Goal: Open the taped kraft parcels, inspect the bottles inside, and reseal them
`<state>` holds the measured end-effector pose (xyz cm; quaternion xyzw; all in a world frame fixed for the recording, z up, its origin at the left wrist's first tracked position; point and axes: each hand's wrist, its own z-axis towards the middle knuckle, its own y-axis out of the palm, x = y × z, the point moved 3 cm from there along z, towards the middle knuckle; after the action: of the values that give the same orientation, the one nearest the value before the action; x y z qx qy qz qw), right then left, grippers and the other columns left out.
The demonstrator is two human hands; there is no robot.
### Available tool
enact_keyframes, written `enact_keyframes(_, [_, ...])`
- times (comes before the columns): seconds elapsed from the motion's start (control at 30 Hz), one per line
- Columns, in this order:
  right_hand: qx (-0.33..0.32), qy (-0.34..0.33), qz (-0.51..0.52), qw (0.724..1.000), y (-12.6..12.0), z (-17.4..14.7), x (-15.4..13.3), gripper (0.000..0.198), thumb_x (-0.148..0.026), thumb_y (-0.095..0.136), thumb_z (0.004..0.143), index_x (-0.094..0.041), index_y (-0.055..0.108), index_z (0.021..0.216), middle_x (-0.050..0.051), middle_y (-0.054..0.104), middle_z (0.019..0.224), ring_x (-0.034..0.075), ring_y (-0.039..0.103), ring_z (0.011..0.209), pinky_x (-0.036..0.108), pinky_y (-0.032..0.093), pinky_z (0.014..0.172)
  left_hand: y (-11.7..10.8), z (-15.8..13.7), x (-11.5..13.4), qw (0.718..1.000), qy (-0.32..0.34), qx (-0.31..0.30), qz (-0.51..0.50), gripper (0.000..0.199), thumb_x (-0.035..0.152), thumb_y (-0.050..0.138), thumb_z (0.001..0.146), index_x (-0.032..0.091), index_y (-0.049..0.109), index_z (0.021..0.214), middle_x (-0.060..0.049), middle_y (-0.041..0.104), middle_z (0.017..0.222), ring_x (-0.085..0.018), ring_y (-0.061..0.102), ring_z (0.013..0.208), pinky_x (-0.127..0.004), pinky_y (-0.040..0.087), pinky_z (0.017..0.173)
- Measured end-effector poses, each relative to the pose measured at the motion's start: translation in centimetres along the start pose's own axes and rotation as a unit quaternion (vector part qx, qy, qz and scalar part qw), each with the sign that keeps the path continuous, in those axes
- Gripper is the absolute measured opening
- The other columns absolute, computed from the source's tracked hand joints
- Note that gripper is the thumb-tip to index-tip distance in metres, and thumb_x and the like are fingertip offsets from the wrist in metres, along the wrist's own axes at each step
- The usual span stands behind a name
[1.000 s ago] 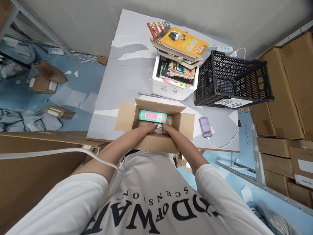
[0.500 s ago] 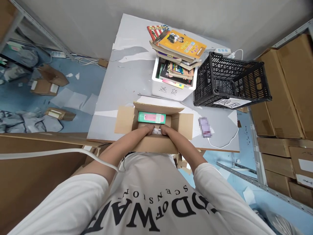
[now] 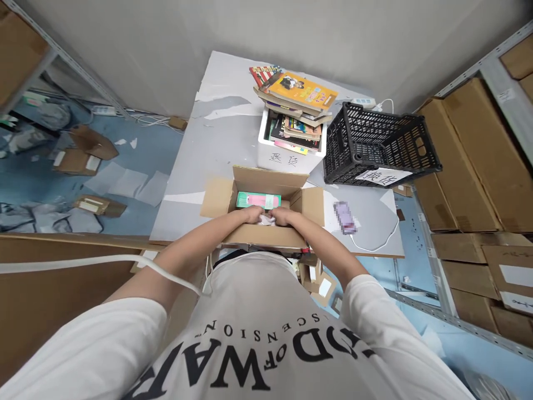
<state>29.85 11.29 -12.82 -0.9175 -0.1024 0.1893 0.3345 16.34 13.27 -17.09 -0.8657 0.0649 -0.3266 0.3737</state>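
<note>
An open cardboard box (image 3: 266,236) stands at the table's near edge with its flaps folded out. Both hands are inside it, close together. My left hand (image 3: 252,214) and my right hand (image 3: 282,215) are closed on a crumpled white piece (image 3: 266,220), which looks like paper or thin plastic; most of it is hidden by the fingers. Behind the hands, against the box's far wall, lies a green package (image 3: 242,200) with a pink item showing in it and a pale label. The hands cover its lower edge.
A white bin (image 3: 287,158) stacked with books (image 3: 308,90) stands behind the box. To its right is a black plastic crate (image 3: 383,147). A purple phone (image 3: 345,216) on a cable lies right of the box. Cartons (image 3: 470,161) line the right shelf; a white cable (image 3: 125,258) crosses my left arm.
My hands have lifted slightly inside the box, and more of the white piece shows between them. The view has tilted up a little. The green package stays in the box.
</note>
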Motion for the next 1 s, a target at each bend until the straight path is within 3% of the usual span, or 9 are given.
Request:
enact_keyframes(0.1, [0.064, -0.013, 0.001, 0.998, -3.3, -3.0, 0.3, 0.044, -0.014, 0.065, 0.076, -0.019, 0.06, 0.119, 0.012, 0.066, 0.113, 0.025, 0.06, 0.104, 0.027, 0.043, 0.079, -4.0, -2.1, 1.4, 0.998, 0.04, 0.04, -0.023, 0.033, 0.026, 0.058, 0.075, 0.019, 0.069, 0.106, -0.005, 0.072, 0.102, -0.019, 0.064, 0.091, -0.023, 0.046, 0.079])
enact_keyframes(0.2, [0.177, -0.071, 0.067, 0.979, -6.8, -7.3, 0.3, 0.033, -0.02, 0.065, 0.077, -0.017, 0.062, 0.109, 0.008, 0.067, 0.103, 0.022, 0.06, 0.095, 0.027, 0.041, 0.079, -8.8, -5.0, 3.6, 0.982, 0.115, 0.105, -0.103, 0.031, 0.037, 0.055, 0.079, 0.016, 0.07, 0.097, -0.003, 0.071, 0.087, -0.017, 0.062, 0.079, -0.023, 0.046, 0.07])
enact_keyframes(0.3, [0.283, -0.142, 0.198, 0.928, -9.1, -11.5, -0.5, 0.027, -0.028, 0.064, 0.077, -0.016, 0.061, 0.101, 0.004, 0.066, 0.097, 0.019, 0.059, 0.088, 0.028, 0.042, 0.078, -12.1, -8.0, 6.1, 0.957, 0.155, 0.152, -0.194, 0.036, 0.048, 0.057, 0.079, 0.014, 0.069, 0.085, -0.001, 0.065, 0.072, -0.014, 0.056, 0.064, -0.022, 0.042, 0.059])
enact_keyframes(0.37, [0.337, -0.162, 0.297, 0.879, -9.2, -13.2, -1.2, 0.028, -0.034, 0.063, 0.077, -0.016, 0.06, 0.099, 0.002, 0.065, 0.093, 0.017, 0.058, 0.084, 0.028, 0.044, 0.076, -12.8, -9.7, 7.5, 0.933, 0.164, 0.173, -0.27, 0.039, 0.051, 0.06, 0.076, 0.014, 0.067, 0.084, -0.001, 0.063, 0.071, -0.012, 0.053, 0.059, -0.022, 0.04, 0.054])
enact_keyframes(0.53, [0.441, -0.112, 0.453, 0.767, -6.1, -13.1, -3.0, 0.03, -0.043, 0.053, 0.084, -0.018, 0.06, 0.098, 0.002, 0.065, 0.088, 0.016, 0.058, 0.079, 0.027, 0.046, 0.071, -10.4, -11.4, 9.2, 0.878, 0.145, 0.2, -0.409, 0.043, 0.054, 0.064, 0.073, 0.014, 0.065, 0.089, -0.003, 0.064, 0.077, -0.013, 0.055, 0.063, -0.023, 0.042, 0.056])
enact_keyframes(0.67, [0.485, -0.038, 0.464, 0.741, -3.0, -11.7, -4.4, 0.029, -0.043, 0.045, 0.089, -0.019, 0.059, 0.097, 0.003, 0.065, 0.091, 0.017, 0.058, 0.083, 0.027, 0.047, 0.075, -7.1, -11.4, 9.2, 0.851, 0.106, 0.187, -0.479, 0.047, 0.054, 0.066, 0.072, 0.014, 0.061, 0.097, -0.005, 0.065, 0.086, -0.015, 0.059, 0.072, -0.024, 0.047, 0.062])
enact_keyframes(0.8, [0.533, 0.026, 0.454, 0.714, -0.9, -11.1, -5.5, 0.026, -0.04, 0.042, 0.09, -0.02, 0.057, 0.096, 0.005, 0.063, 0.098, 0.018, 0.056, 0.098, 0.03, 0.044, 0.089, -4.8, -11.2, 9.1, 0.831, 0.074, 0.195, -0.515, 0.055, 0.053, 0.07, 0.068, 0.015, 0.058, 0.105, -0.005, 0.065, 0.092, -0.016, 0.061, 0.076, -0.026, 0.049, 0.066])
enact_keyframes(0.9, [0.549, 0.033, 0.496, 0.672, 0.2, -10.9, -5.9, 0.028, -0.043, 0.042, 0.09, -0.02, 0.056, 0.093, 0.006, 0.062, 0.099, 0.019, 0.056, 0.101, 0.031, 0.044, 0.092, -3.7, -11.1, 9.0, 0.822, 0.056, 0.197, -0.531, 0.056, 0.052, 0.072, 0.067, 0.014, 0.058, 0.105, -0.005, 0.065, 0.089, -0.016, 0.061, 0.073, -0.027, 0.05, 0.065])
enact_keyframes(1.0, [0.506, 0.002, 0.582, 0.637, 1.2, -10.8, -6.0, 0.034, -0.05, 0.039, 0.091, -0.021, 0.055, 0.097, 0.006, 0.063, 0.098, 0.019, 0.06, 0.096, 0.032, 0.049, 0.086, -3.2, -11.2, 8.9, 0.829, 0.049, 0.201, -0.519, 0.05, 0.049, 0.071, 0.068, 0.013, 0.06, 0.101, -0.005, 0.065, 0.085, -0.016, 0.061, 0.071, -0.028, 0.05, 0.063])
